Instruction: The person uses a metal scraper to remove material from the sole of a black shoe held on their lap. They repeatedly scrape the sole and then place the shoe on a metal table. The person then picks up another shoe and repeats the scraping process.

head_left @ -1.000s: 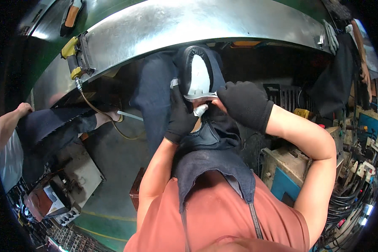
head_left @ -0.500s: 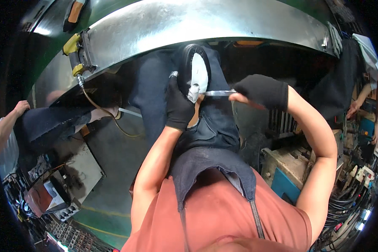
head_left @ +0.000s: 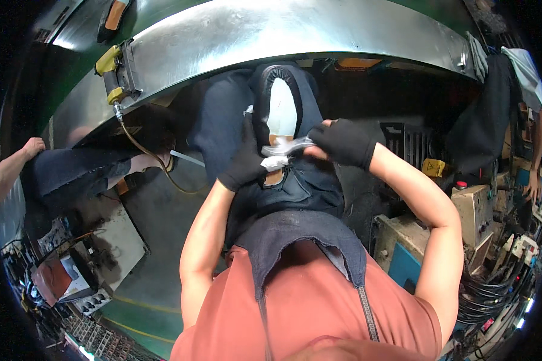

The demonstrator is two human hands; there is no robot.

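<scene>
A black shoe upper (head_left: 261, 111), stretched sole-up over a form with a white insole (head_left: 283, 108), lies on my lap with its toe pointing away from me. My left hand (head_left: 245, 155), in a black fingerless glove, is closed round the shoe's left side near the heel. White wrapping shows at one of its fingertips. Gloved the same way, my right hand (head_left: 342, 143) grips silver metal pincers (head_left: 292, 146). Their blurred head lies over the tan heel part (head_left: 274, 177) of the insole, beside a white patch (head_left: 274, 162) at my left hand. What the jaws touch cannot be made out.
A curved metal bench (head_left: 295, 30) runs across in front of my knees. On its left end lies a yellow-black air tool (head_left: 117, 72) with a hose (head_left: 140, 144). Another shoe (head_left: 113, 19) lies far left. A seated person (head_left: 72, 170) is at left; a machine box (head_left: 473, 210) stands right.
My right hand has moved left and toward me, bringing the pincers across the heel end. My left hand has slid slightly toward the heel, and more of the white insole shows.
</scene>
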